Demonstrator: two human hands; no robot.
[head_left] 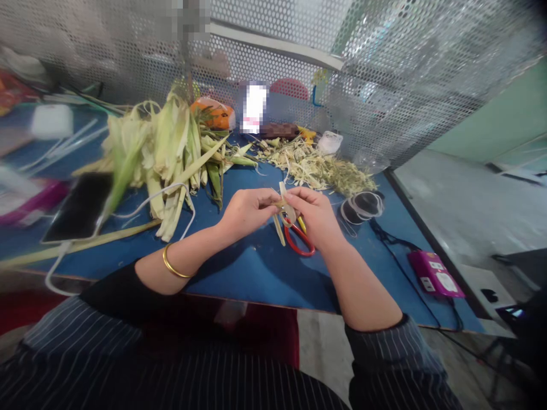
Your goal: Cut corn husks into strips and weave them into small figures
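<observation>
"Fingers of the left hand were pinched around a pale strip, weren't they?"

"Yes, and those of the right hand gripped it too. The folded strip was between both sets of fingertips, above the blue table."

"What was beneath?"

"A red handle loop showed just under the hands, at the right hand's side."

"Could you read any labels?"

"Hardly. The purple box at the right bore white patches, but their print was too small. The orange packet had dark markings, too blurred to make out."

"And the phone at the left?"

"Its screen was dark. Beside it were heaped husks."

"Anything beyond the fingers?"

"Yellowish shreds were spread beyond them, and a dark spool wound with pale cord lay near the right hand."
</observation>
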